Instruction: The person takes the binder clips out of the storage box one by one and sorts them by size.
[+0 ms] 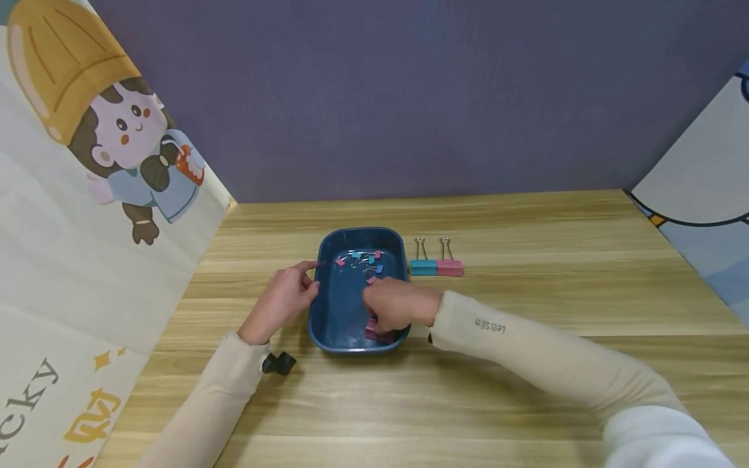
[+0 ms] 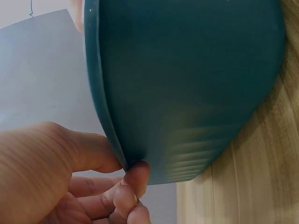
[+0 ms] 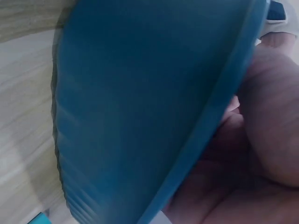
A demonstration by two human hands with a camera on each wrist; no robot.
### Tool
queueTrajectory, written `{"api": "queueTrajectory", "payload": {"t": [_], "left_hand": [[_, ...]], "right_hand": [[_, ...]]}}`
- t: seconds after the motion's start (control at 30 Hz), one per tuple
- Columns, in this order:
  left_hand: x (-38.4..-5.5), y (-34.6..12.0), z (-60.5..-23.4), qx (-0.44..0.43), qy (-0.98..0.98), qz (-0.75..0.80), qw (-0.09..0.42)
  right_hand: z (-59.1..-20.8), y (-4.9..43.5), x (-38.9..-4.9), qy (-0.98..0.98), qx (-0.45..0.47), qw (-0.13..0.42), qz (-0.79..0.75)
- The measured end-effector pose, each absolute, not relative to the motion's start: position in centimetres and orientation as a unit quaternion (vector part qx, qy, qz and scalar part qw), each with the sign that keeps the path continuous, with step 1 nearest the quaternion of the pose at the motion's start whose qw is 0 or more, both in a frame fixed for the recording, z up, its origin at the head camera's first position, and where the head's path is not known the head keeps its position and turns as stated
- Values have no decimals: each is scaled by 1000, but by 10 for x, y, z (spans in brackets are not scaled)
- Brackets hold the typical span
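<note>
A dark blue plastic bin [image 1: 328, 325] stands on the table, with small coloured binder clips [image 1: 371, 259] scattered across its far half. My left hand [image 1: 285, 296] pinches the bin's left rim between thumb and fingers, as the left wrist view [image 2: 126, 182] shows up close. Over the right rim reaches my right hand [image 1: 398, 302], its fingers bent down inside the bin. A large dark pink binder clip [image 1: 374, 333] lies right by its thumb, and a small pink clip [image 1: 371, 280] shows at its knuckles. The fingertips are hidden; I cannot tell whether they hold a clip.
Right of the bin, a large teal binder clip [image 1: 423, 268] and a pink one [image 1: 450, 268] stand side by side, handles pointing away. A purple-grey wall panel [image 1: 409, 104] rises behind the wooden table [image 1: 526, 260]. A printed sheet [image 1: 47, 260] hangs at the left.
</note>
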State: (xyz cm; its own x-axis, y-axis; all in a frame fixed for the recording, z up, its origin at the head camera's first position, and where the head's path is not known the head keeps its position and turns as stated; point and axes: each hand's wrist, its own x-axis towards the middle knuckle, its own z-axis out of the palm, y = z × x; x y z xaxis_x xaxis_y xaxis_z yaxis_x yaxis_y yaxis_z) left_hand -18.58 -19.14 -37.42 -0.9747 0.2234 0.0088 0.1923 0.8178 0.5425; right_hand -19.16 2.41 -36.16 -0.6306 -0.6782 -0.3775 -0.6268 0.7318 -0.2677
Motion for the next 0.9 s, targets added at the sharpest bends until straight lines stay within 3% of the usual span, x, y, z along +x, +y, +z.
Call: {"api": "queueTrajectory", "payload": {"t": [0.9], "left_hand": [[-186,-191,-375,107,951,287,30]], "right_hand": [[-368,27,-192,895,-401,186,-61]]}}
